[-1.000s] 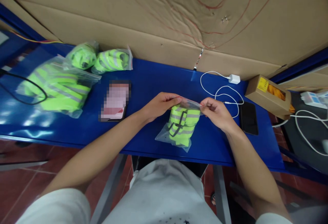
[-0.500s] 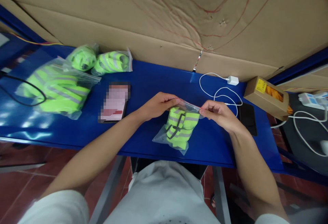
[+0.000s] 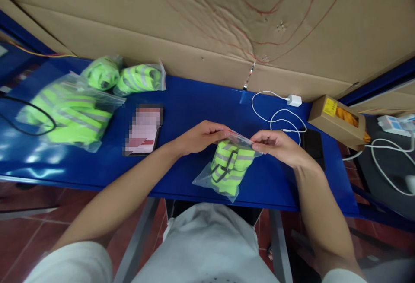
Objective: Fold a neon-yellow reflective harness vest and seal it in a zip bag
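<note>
Between my hands is a clear zip bag (image 3: 202,175) with a folded lime-yellow reflective vest (image 3: 240,166) inside; grey stripes and a black strap show through the plastic. My left hand (image 3: 207,137) pinches the left end of the bag's red-lined top edge. At the right end of that edge, my right hand (image 3: 274,145) pinches the plastic between thumb and fingers. The bag's lower part hangs toward the front edge of the blue table (image 3: 188,110). Whether the zip is closed along its length, I cannot tell.
More bagged lime vests (image 3: 78,119) lie at the table's left, near a black cable (image 3: 48,114). A lit phone (image 3: 142,129) rests left of my hands. Rightward are a white charger (image 3: 294,100) with its cord, a dark phone (image 3: 313,147) and a cardboard box (image 3: 337,121).
Both hands and the bag's top edge have shifted slightly down, toward me. My right hand has come a little closer to my left, and both still pinch the bag.
</note>
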`<state>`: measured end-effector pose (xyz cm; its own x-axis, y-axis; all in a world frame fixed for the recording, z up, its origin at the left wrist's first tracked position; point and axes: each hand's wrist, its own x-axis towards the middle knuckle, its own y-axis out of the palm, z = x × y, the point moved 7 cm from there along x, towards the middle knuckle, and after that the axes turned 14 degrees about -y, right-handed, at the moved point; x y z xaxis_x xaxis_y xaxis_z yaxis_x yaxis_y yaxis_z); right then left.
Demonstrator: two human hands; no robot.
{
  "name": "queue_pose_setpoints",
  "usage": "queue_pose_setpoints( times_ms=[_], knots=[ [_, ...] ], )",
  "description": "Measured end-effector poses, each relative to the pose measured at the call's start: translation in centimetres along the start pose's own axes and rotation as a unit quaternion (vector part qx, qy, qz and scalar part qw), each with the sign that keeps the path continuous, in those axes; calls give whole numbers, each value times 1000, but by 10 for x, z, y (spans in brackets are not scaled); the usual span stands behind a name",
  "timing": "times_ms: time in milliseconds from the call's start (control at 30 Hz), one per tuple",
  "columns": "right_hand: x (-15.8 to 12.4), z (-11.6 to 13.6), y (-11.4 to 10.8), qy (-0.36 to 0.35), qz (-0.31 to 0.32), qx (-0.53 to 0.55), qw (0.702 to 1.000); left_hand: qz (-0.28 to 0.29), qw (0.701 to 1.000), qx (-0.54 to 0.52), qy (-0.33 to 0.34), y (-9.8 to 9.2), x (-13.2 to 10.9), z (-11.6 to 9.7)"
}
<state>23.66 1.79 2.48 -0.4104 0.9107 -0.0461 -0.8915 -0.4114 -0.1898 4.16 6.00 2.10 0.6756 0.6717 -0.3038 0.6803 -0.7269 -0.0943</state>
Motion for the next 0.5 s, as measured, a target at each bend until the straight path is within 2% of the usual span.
queue_pose_setpoints(
  times_ms=[100,267,500],
  knots=[
    [-2,-1,-4,3,4,-11,1000,31,999,-9,-27,2,-1,2],
    [-2,-5,-4,-1,-5,-46,999,23,998,-27,-47,4,2,9],
    [2,-4,8,4,-8,-9,1000,0,1000,20,-8,7,2,1]
  ],
)
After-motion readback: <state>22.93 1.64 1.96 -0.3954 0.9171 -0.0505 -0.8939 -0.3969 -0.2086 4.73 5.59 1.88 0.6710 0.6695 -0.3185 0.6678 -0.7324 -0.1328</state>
